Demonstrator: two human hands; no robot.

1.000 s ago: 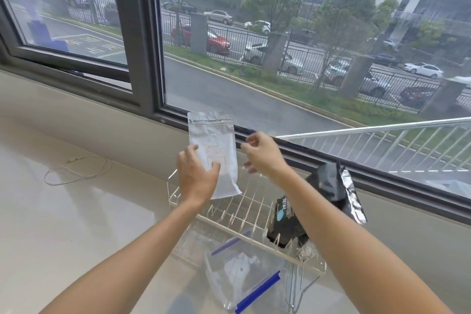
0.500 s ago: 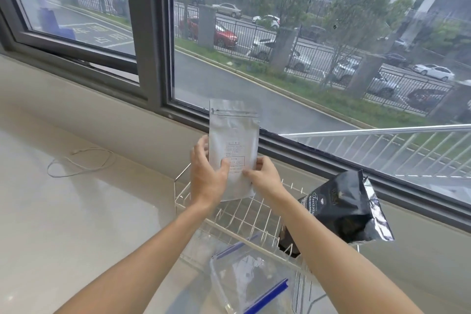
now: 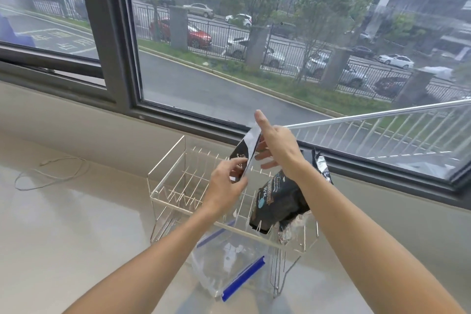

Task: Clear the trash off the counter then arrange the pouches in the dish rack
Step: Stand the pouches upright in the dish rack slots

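A white wire dish rack stands on the pale counter below the window. Above its middle, both hands hold a flat silver pouch with a black printed face, now turned edge-on and tilted. My left hand pinches its lower edge. My right hand rests along its upper right side, thumb pointing up. A black foil pouch leans in the rack's right end, partly behind my right forearm. A clear zip bag with blue seal strips lies at the rack's near side.
A thin loop of cord lies on the counter at left. The dark window frame and beige sill wall run just behind the rack. An open window sash with bars angles in at the right.
The silver pouch has been turned from facing me flat to edge-on, showing its black side, and lowered toward the rack. My right hand moved from its lower corner to its upper side.
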